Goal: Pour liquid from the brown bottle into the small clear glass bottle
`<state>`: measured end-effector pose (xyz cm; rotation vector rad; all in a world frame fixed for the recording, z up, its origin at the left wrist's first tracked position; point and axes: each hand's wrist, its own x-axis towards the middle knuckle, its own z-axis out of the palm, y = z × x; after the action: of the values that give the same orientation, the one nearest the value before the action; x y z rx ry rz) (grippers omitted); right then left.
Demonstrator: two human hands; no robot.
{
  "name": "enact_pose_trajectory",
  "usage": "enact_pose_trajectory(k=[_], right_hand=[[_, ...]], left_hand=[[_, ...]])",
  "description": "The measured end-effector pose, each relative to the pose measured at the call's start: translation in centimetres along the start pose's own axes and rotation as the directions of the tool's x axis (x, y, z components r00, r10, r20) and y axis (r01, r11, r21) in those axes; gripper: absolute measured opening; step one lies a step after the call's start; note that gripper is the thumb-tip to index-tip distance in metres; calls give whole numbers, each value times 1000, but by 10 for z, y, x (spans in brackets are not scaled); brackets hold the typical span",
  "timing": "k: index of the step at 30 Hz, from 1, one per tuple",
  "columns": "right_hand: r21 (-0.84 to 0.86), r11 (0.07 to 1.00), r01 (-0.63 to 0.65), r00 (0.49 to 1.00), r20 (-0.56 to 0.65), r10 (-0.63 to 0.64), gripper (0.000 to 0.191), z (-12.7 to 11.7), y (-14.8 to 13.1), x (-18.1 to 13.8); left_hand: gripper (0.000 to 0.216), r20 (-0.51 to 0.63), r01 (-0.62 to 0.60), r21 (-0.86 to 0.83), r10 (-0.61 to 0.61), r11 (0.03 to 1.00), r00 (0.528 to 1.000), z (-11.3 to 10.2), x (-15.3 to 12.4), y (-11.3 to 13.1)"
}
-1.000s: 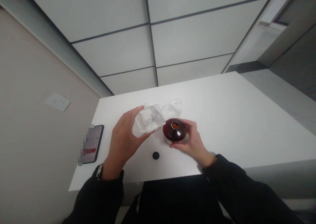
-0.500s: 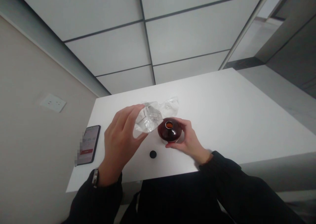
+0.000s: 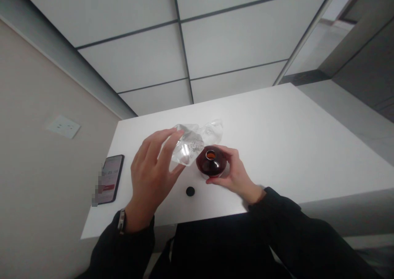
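My left hand point(image 3: 152, 176) grips a clear glass bottle point(image 3: 186, 147), tilted so that its neck points right and down at the open mouth of a dark red round bottle point(image 3: 211, 162). My right hand point(image 3: 235, 174) wraps round the red bottle's right side and holds it upright on the white table point(image 3: 292, 139). The two bottle mouths are almost touching. A small black cap point(image 3: 190, 191) lies on the table just in front of the red bottle, between my hands.
A crumpled clear plastic wrapper point(image 3: 213, 130) lies behind the bottles. A smartphone point(image 3: 109, 178) with a lit screen rests at the table's left edge, close to the beige wall with a socket plate point(image 3: 63, 126). Tiled floor lies beyond the table.
My left hand has tipped the clear bottle further over, swinging its neck down toward the red bottle's mouth. The right hand and red bottle have stayed put.
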<state>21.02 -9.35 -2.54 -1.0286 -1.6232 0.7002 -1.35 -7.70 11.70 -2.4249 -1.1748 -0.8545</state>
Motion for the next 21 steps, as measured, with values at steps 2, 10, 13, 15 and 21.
enact_pose_trajectory(k=[2, 10, 13, 15, 21], right_hand=[[-6, 1000, 1, 1000, 0, -1, 98, 0, 0, 0], [-9, 999, 41, 999, -6, -41, 96, -2, -2, 1], [-12, 998, 58, 998, -17, -58, 94, -2, -3, 2], [-18, 999, 51, 999, -9, -51, 94, -2, -3, 2], [-25, 998, 62, 998, -11, -62, 95, -1, -3, 2]], left_hand=[[54, -3, -1, -6, 1, 1000, 1000, 1, 0, 1], [52, -27, -26, 24, 27, 999, 999, 3, 1, 2], [52, -20, -19, 29, 20, 999, 1000, 3, 1, 2], [52, -18, -20, 34, 20, 999, 1000, 3, 1, 2], [54, -56, -78, 43, 80, 996, 995, 4, 0, 2]])
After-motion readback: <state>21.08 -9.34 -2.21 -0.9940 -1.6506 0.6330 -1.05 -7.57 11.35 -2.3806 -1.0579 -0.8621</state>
